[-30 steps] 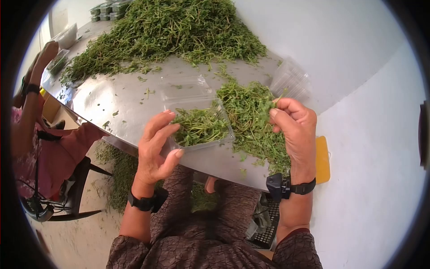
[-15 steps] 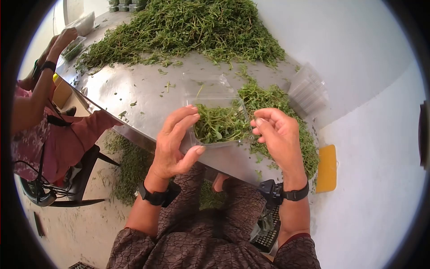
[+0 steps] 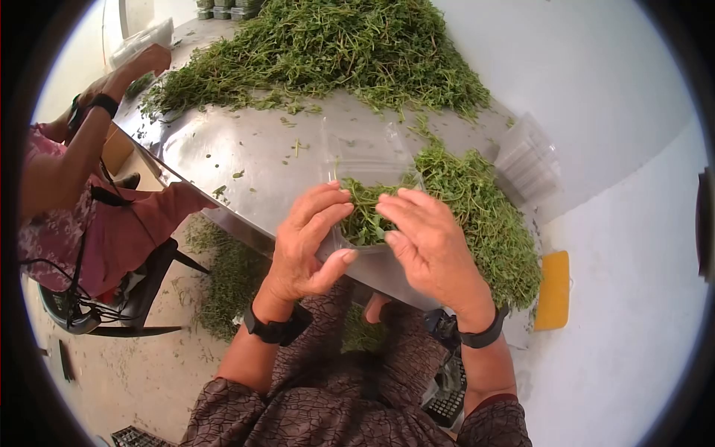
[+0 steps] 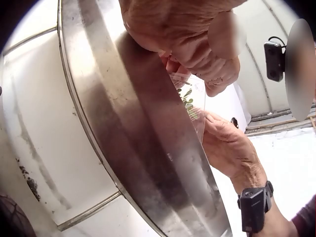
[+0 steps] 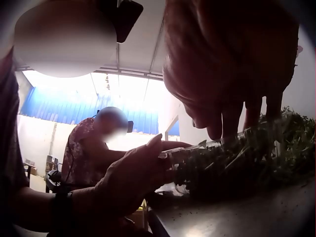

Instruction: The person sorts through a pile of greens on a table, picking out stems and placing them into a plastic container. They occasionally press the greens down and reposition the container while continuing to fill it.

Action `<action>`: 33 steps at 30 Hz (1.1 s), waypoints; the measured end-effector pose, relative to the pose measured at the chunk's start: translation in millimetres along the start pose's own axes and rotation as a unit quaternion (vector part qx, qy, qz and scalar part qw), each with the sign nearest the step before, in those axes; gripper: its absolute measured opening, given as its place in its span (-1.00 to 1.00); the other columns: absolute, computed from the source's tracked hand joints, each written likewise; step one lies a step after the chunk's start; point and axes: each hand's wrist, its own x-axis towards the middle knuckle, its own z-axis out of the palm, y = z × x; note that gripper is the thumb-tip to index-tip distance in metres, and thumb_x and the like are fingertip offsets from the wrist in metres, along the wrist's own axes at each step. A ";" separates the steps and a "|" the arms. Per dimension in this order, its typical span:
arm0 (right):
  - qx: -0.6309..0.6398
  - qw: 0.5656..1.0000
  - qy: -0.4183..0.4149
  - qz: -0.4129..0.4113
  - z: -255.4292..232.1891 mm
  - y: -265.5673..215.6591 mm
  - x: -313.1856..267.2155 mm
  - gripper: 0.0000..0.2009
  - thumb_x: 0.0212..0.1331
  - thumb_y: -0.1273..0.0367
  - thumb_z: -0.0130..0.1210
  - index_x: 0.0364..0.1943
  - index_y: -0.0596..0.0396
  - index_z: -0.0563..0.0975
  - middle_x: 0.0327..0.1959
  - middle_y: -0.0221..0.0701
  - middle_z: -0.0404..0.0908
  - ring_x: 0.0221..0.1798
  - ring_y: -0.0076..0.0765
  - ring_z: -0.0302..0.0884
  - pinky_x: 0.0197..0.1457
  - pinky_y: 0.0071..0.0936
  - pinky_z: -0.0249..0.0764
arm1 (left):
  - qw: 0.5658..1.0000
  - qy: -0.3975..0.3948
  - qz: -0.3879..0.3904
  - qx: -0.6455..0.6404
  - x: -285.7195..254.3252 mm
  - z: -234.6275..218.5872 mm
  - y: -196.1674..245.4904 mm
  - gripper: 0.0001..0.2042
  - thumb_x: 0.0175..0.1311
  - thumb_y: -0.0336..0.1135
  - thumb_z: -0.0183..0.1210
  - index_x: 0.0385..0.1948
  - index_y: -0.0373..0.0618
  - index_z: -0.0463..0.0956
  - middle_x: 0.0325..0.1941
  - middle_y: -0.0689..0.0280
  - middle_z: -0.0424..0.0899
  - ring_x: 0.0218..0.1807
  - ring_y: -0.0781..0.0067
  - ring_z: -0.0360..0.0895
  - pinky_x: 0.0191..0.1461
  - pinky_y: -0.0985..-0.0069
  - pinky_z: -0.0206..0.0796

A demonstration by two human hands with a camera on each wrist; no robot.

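Note:
A clear plastic clamshell box (image 3: 357, 248) stands near the table's front edge, its lid (image 3: 363, 153) laid back. Leafy green sprigs (image 3: 365, 222) fill its base. My left hand (image 3: 307, 244) is at the box's left side, fingers extended and thumb apart. Over the box's right part is my right hand (image 3: 433, 249), its fingers reaching across to the greens. In the right wrist view, the right hand (image 5: 232, 74) points its fingers down at the greens, with the left hand (image 5: 131, 173) beside the box end. A smaller pile of sprigs (image 3: 491, 223) lies right of the box.
A big heap of greens (image 3: 328, 59) covers the back of the metal table (image 3: 216, 149). Stacked clear boxes (image 3: 529, 160) stand at the right, near a yellow board (image 3: 553, 290). Another person (image 3: 82, 201) sits at the left. Filled boxes (image 3: 227, 9) are stacked far back.
My right hand has moved left from the small pile, where it pinched a sprig, to over the box, and its fingers have straightened. My left hand stays by the box; the view has shifted.

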 end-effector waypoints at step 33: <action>-0.028 0.993 -0.026 -0.114 24.7 21.8 74.0 -0.79 0.03 0.60 0.04 -0.20 0.21 0.54 -0.14 -0.16 0.60 -0.05 -0.01 0.52 0.00 -0.15 0.43 | 1.000 -0.023 -0.005 0.003 1.9 -0.4 2.8 -0.66 -0.02 -0.25 0.18 -0.22 -0.28 0.57 -0.08 0.09 0.61 0.22 -0.11 0.44 0.24 0.14 0.30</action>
